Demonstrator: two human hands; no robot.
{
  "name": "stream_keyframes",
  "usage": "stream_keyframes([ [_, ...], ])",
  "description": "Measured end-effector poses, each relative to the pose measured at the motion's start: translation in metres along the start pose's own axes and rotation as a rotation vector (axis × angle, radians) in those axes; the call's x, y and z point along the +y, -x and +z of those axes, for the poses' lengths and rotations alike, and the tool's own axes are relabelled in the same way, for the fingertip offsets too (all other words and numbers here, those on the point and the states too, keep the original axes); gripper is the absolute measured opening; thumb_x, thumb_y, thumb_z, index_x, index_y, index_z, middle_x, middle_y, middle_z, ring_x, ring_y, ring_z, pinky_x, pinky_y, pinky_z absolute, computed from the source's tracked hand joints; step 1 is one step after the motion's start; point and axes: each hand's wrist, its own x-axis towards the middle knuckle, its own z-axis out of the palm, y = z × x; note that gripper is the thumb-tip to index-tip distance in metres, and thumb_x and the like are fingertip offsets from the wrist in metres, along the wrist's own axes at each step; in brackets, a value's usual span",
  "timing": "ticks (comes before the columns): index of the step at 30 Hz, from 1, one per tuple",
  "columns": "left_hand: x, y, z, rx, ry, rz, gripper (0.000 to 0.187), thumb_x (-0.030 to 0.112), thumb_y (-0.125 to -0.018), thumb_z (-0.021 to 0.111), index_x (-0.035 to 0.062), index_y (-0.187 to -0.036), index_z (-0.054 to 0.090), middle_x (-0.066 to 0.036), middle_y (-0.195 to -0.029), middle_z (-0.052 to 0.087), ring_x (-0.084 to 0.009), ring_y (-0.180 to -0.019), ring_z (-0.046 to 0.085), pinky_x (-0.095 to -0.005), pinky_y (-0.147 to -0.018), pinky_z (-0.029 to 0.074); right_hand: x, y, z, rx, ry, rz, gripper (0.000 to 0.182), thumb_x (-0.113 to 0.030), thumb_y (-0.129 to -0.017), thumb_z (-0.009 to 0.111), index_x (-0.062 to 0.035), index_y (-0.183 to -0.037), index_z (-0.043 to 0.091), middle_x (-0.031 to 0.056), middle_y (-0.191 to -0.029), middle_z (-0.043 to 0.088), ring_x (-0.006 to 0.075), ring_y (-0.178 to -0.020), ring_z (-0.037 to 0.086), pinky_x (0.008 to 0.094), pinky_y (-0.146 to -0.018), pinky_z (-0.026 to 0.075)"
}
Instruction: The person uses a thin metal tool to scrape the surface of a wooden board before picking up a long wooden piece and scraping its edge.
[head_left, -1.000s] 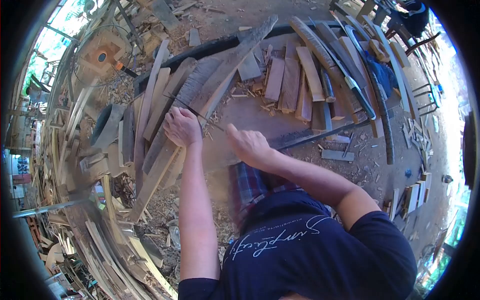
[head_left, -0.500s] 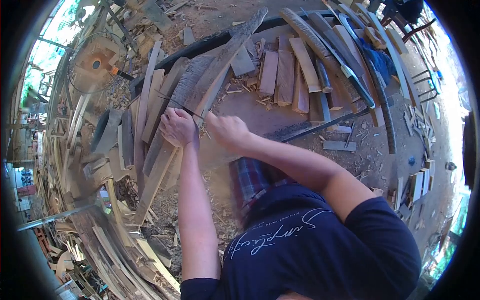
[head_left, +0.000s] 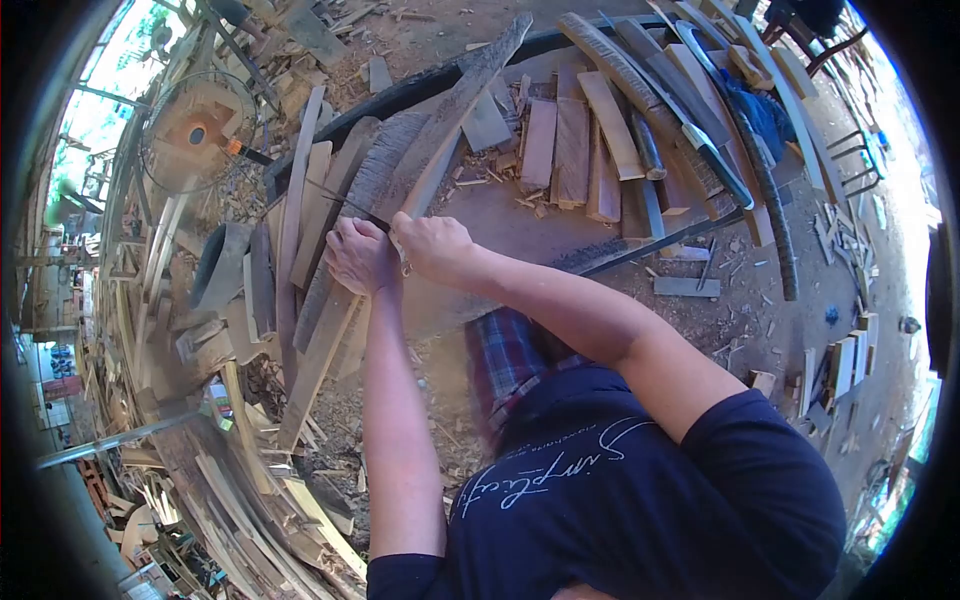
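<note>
My left hand (head_left: pixel 358 255) is closed over a long rough-edged plank (head_left: pixel 465 95), its fingers curled at the wood. The plank slants from the top middle down past my hand. My right hand (head_left: pixel 435 247) is a fist beside the left one, gripping a handsaw. From this fist the saw's thin dark blade (head_left: pixel 347 204) runs up and left, just past my left knuckles. The handle is mostly hidden in my fingers. Beside the plank lies a broad piece with a rough dark edge (head_left: pixel 385 155).
Short wooden blocks (head_left: pixel 572 155) lie in a row ahead, beside long curved timbers (head_left: pixel 650 100). A wire-guarded fan (head_left: pixel 197 132) stands at the left. Long strips of wood (head_left: pixel 250 530) are heaped at the lower left. Shavings and offcuts litter the ground.
My right fist has moved left, up against my left hand, and the blade reaches further up and left. My left hand has stayed on the plank.
</note>
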Motion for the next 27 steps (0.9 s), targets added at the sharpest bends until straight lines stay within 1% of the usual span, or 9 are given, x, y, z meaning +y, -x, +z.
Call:
stream_keyframes([
  [5, 0.000, -0.001, 0.000, -0.044, 0.018, -0.043, 0.024, 0.029, -0.092, 0.047, 0.0095, -0.089, 0.062, -0.016, -0.094, 0.062, -0.0371, -0.089, 0.060, -0.0491, -0.077, 0.048, 0.009, 0.052, -0.018, -0.056, -0.005, 0.042, 0.016, -0.010, -0.087, 0.055, -0.0008, -0.100, 0.052, 0.0199, -0.084, 0.069, 0.0340, -0.081, 0.070, 0.0418, -0.068, 0.056],
  [7, -0.003, 0.001, 0.002, -0.053, 0.009, -0.012, 0.025, 0.029, -0.092, 0.047, 0.0099, -0.090, 0.062, -0.014, -0.095, 0.062, -0.0369, -0.090, 0.060, -0.0490, -0.077, 0.048, 0.010, 0.063, -0.018, -0.093, 0.029, 0.130, 0.017, -0.011, -0.087, 0.055, -0.0006, -0.101, 0.052, 0.0193, -0.085, 0.070, 0.0330, -0.082, 0.070, 0.0409, -0.068, 0.056],
  [8, -0.004, 0.004, 0.001, -0.059, 0.002, -0.009, 0.025, 0.029, -0.092, 0.047, 0.0099, -0.090, 0.062, -0.014, -0.095, 0.062, -0.0369, -0.090, 0.060, -0.0490, -0.077, 0.048, 0.008, 0.054, -0.013, -0.098, 0.021, 0.134, 0.017, -0.011, -0.087, 0.055, -0.0006, -0.101, 0.052, 0.0193, -0.085, 0.070, 0.0330, -0.082, 0.070, 0.0409, -0.068, 0.056],
  [10, -0.002, 0.003, 0.001, -0.012, 0.010, 0.000, 0.025, 0.029, -0.092, 0.047, 0.0100, -0.090, 0.062, -0.014, -0.095, 0.062, -0.0366, -0.089, 0.060, -0.0490, -0.077, 0.048, 0.001, 0.011, -0.003, -0.050, 0.054, 0.015, 0.017, -0.010, -0.087, 0.054, -0.0011, -0.100, 0.050, 0.0190, -0.084, 0.070, 0.0334, -0.082, 0.070, 0.0418, -0.068, 0.056],
  [13, 0.000, -0.001, -0.001, -0.031, 0.012, -0.036, 0.024, 0.030, -0.092, 0.047, 0.0102, -0.090, 0.062, -0.014, -0.095, 0.062, -0.0366, -0.089, 0.061, -0.0496, -0.076, 0.048, -0.007, -0.010, -0.002, -0.013, -0.029, 0.009, 0.016, -0.009, -0.086, 0.054, -0.0017, -0.100, 0.050, 0.0185, -0.084, 0.070, 0.0331, -0.082, 0.070, 0.0419, -0.067, 0.056],
  [17, 0.001, -0.002, -0.001, -0.064, 0.041, -0.063, 0.025, 0.031, -0.092, 0.047, 0.0107, -0.090, 0.062, -0.014, -0.096, 0.063, -0.0364, -0.090, 0.060, -0.0499, -0.077, 0.047, 0.007, 0.043, -0.013, -0.034, 0.041, 0.042, 0.017, -0.010, -0.086, 0.057, -0.0014, -0.100, 0.052, 0.0175, -0.085, 0.070, 0.0322, -0.081, 0.071, 0.0405, -0.067, 0.056],
  [19, 0.000, 0.000, -0.002, -0.056, 0.037, -0.048, 0.025, 0.032, -0.092, 0.048, 0.0110, -0.090, 0.062, -0.014, -0.096, 0.063, -0.0365, -0.091, 0.060, -0.0499, -0.077, 0.047, 0.009, 0.058, -0.018, -0.108, 0.064, 0.134, 0.018, -0.010, -0.085, 0.059, -0.0013, -0.100, 0.052, 0.0167, -0.085, 0.070, 0.0317, -0.081, 0.071, 0.0399, -0.067, 0.056],
  [24, -0.002, 0.000, 0.000, -0.043, 0.054, -0.046, 0.025, 0.033, -0.091, 0.050, 0.0111, -0.089, 0.062, -0.013, -0.097, 0.062, -0.0370, -0.091, 0.059, -0.0507, -0.077, 0.046, -0.012, -0.005, -0.003, -0.020, 0.042, 0.043, 0.019, -0.008, -0.084, 0.058, -0.0018, -0.101, 0.051, 0.0176, -0.083, 0.070, 0.0314, -0.080, 0.071, 0.0402, -0.067, 0.056],
  [27, -0.004, 0.001, 0.002, -0.050, 0.035, -0.036, 0.024, 0.033, -0.091, 0.050, 0.0115, -0.090, 0.062, -0.013, -0.097, 0.062, -0.0368, -0.091, 0.059, -0.0505, -0.077, 0.046, -0.004, 0.019, -0.003, -0.013, 0.045, 0.048, 0.019, -0.009, -0.085, 0.058, -0.0017, -0.101, 0.051, 0.0178, -0.083, 0.070, 0.0305, -0.080, 0.071, 0.0397, -0.067, 0.056],
])
